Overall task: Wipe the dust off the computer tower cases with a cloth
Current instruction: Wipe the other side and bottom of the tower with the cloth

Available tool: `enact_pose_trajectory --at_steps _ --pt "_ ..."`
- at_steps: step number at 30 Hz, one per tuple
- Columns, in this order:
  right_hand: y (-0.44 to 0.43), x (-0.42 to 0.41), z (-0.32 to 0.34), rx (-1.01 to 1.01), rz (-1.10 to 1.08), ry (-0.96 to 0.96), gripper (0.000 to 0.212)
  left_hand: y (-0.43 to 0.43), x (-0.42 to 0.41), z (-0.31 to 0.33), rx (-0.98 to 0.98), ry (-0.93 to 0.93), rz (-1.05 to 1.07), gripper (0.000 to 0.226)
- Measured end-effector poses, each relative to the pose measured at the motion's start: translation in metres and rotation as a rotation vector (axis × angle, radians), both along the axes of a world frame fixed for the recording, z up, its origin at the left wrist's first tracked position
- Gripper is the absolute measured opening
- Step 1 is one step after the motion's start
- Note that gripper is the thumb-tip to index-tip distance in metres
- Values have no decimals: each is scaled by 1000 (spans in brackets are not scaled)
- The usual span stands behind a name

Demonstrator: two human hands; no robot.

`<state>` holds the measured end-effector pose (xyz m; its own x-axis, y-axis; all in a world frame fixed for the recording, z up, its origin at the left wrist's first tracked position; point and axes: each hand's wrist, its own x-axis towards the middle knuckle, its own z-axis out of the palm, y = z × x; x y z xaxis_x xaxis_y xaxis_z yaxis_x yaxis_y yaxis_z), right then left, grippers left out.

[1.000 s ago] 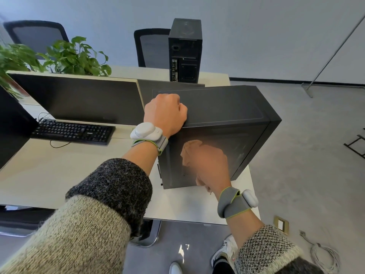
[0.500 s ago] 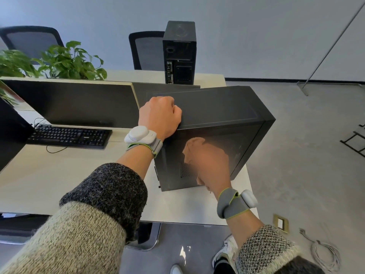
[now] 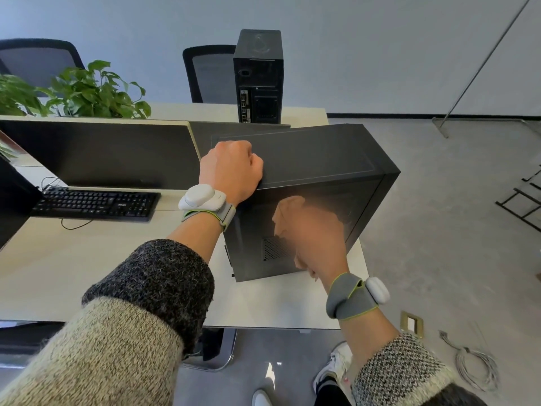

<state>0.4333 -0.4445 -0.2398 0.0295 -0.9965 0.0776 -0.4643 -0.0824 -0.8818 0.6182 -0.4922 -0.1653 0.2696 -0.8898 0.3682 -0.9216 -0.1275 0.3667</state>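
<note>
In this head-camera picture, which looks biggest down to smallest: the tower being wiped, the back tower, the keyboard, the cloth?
1. Tower being wiped, clearly largest.
2-3. Back tower and keyboard: look alike, and the tower stands farther away, so unranked.
4. Cloth, mostly hidden under the right hand.

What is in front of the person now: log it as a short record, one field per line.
near tower case: black, stands at the right end of the desk
left hand: fingers curled, rests on the case's top at its near corner
right hand: holds the cloth against the case's side panel; blurred
cloth: peach, bunched under the hand
far tower case: black, upright at the desk's far side, untouched
also in view: keyboard, plant
</note>
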Motion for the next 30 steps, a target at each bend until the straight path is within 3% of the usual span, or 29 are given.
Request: enact_pose_trajectory --at_steps 5,9,16,22,27,30 --pt "0 -4 -11 -1 -30 14 49 0 1 -1 -11 -2 1 30" --pt "8 -13 -23 190 -34 -35 55 0 1 -2 -9 -16 -3 31" --pt "-6 -15 -6 18 -89 -62 52 0 1 -3 -21 -2 -2 32" --pt "0 -30 -21 265 -11 -82 56 2 -4 0 -28 -44 38 32" --pt "-11 -32 1 80 -12 -117 49 -2 -17 12 -13 -157 33 30" --pt "-13 -37 -1 93 2 -163 46 -11 -34 16 -17 -70 45 29"
